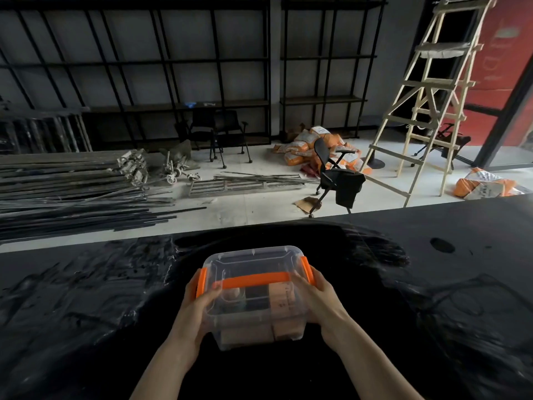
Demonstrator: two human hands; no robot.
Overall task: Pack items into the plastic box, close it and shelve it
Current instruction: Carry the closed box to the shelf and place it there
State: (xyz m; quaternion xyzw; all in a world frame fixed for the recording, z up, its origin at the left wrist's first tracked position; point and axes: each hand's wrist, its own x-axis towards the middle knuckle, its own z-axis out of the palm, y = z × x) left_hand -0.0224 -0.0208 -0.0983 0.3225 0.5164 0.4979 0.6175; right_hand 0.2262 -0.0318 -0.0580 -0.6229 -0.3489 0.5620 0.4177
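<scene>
Clear plastic storage box (255,295), lid on, held between both hands above a black, glossy, wrinkled table covering (86,298). The left hand (202,298) wraps the box's left end, thumb lying across the lid, fingers curled around the orange side latch (201,282). The right hand (317,293) mirrors it at the opposite end, fingers spread along the wall just under the right orange latch (306,269). This symmetrical end grip probably serves either to press the latches home or to carry the box level; which of the two cannot be told. Whether the box rests on the covering or hangs just above it is also unclear.

Between the hands an orange carrying handle (255,280) lies flat across the lid. The walls are smooth, translucent and round-cornered; through them show tan, cardboard-like cartons (284,301) and a darker item, packed close together (details blurred). Well beyond the hands stands black metal shelving (173,62) against the far wall, a likely destination.
</scene>
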